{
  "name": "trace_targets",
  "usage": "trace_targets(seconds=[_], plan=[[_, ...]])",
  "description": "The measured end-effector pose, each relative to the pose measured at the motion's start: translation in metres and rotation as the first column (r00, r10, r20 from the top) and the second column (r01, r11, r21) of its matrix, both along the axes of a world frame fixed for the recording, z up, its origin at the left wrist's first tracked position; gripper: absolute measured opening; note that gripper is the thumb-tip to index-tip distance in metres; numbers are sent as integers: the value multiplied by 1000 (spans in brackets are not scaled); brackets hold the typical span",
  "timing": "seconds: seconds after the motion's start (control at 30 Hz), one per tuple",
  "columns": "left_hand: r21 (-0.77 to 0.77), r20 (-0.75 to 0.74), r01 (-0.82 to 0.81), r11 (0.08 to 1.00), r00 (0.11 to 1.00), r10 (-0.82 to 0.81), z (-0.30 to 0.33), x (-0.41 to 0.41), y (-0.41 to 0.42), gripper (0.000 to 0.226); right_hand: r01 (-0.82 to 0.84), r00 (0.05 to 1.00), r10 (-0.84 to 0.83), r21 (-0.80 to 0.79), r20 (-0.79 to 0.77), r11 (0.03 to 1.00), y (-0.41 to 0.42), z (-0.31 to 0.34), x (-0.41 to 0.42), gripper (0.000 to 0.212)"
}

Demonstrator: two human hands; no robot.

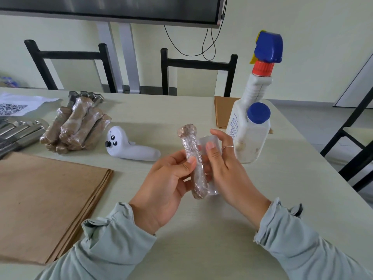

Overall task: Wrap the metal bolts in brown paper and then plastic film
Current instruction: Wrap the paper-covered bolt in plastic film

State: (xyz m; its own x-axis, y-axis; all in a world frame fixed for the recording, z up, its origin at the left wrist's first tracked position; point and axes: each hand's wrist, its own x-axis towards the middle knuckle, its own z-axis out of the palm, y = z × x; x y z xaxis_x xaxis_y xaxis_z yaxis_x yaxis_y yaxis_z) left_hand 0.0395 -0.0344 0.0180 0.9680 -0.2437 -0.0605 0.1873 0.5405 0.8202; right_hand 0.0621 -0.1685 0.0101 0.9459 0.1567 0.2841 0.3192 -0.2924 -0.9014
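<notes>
My left hand (167,182) grips a bolt wrapped in brown paper and clear film (192,156), held above the table with its head pointing away from me. Beside it my right hand (224,164) holds a roll of clear plastic film (210,144), thumb on its front; film runs from the roll onto the bolt. A pile of several wrapped bolts (76,126) lies at the back left. Bare metal bolts (18,132) lie at the far left edge. A stack of brown paper sheets (46,201) lies at the front left.
A white handheld controller (129,146) lies between the wrapped pile and my hands. A white spray bottle (256,93) and a blue-capped bottle (254,134) stand at the right, on more brown paper (223,112). Black chairs (197,65) stand behind the table.
</notes>
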Motion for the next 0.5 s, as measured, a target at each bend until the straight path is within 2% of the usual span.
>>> trace_targets(seconds=[0.1,0.2,0.27,0.33,0.4,0.5], plan=[[-51,-52,-23,998,998,20,0,1,1,42,21,999,-22,17,36,1000,1,-2,-2,31],[29,-28,-24,999,999,24,2,0,0,19,19,999,-20,15,44,1000,3,-3,-4,28],[96,-5,-85,992,996,85,2,-2,-4,32,-2,999,2,-11,34,1000,5,-2,-5,35],[127,31,-145,981,989,142,1,-4,-7,46,-12,1000,12,-2,-11,1000,7,-2,-6,54],[145,52,-177,973,984,172,0,-5,-7,46,-18,1000,18,31,-17,999,9,-2,-6,58],[136,53,-193,972,981,187,1,-5,-5,37,-27,999,30,104,-21,994,9,-3,-6,53]])
